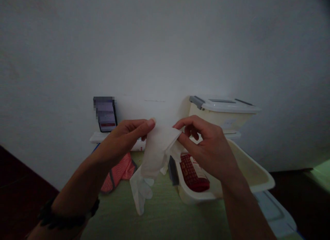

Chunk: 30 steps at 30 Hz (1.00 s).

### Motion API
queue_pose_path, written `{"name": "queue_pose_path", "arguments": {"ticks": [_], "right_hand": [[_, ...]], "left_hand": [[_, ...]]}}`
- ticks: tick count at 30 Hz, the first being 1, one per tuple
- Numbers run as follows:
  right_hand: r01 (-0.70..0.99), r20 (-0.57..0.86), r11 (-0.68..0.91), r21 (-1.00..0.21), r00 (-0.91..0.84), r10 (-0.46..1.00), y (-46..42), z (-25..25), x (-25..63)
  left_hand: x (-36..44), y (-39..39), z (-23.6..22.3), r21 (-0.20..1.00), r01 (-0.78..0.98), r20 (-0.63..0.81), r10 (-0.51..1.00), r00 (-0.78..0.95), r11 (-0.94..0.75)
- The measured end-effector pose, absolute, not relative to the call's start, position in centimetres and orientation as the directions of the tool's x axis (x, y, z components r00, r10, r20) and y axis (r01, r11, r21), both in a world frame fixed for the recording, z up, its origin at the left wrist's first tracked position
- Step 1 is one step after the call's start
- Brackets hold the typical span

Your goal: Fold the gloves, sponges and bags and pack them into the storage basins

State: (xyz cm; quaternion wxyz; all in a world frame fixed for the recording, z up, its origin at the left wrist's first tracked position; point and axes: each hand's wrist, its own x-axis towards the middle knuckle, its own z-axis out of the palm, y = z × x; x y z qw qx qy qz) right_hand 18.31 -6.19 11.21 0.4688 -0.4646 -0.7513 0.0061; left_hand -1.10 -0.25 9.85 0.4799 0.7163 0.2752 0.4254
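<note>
My left hand (131,131) pinches the upper left edge of a thin white sock (156,150), thumb on top. My right hand (201,138) grips its upper right edge between thumb and fingertips, so the fabric is stretched between both hands and hangs down. Below it is more white sock fabric (141,193) with a pointed end over the table; whether it is joined to the held piece I cannot tell. A pink knitted cloth item (121,173) with grey edging lies behind my left forearm. Right of the sock, a dark red patterned packet (194,174) lies in an open cream bin (189,197).
A phone (107,118) leans upright against the wall on a white ledge (96,137). A lidded cream box with grey clips (221,112) stands at the back right. A pale lid (277,212) lies at lower right, beside the green table (154,226).
</note>
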Motion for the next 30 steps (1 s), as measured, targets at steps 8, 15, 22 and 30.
{"name": "queue_pose_path", "arguments": {"ticks": [8,15,22,30], "right_hand": [[0.701,0.678,0.562,-0.439,-0.153,0.719,-6.0,11.1,18.4],[0.671,0.68,0.575,-0.469,-0.142,0.719,-5.9,10.9,18.4],[0.47,0.621,0.572,-0.673,-0.062,0.782,-5.8,10.8,18.2],[0.282,0.547,0.528,-0.801,-0.013,0.837,-5.9,10.6,18.0]], "left_hand": [[-1.5,0.0,9.9,0.952,-0.122,0.301,0.781,0.547,-0.281],[-1.7,-0.6,10.7,0.93,-0.056,0.331,0.762,0.557,-0.363],[-1.6,-0.7,10.8,0.883,-0.034,0.418,0.753,0.508,-0.467],[-1.6,-0.9,11.1,0.91,-0.106,0.387,0.729,0.564,-0.401]]}}
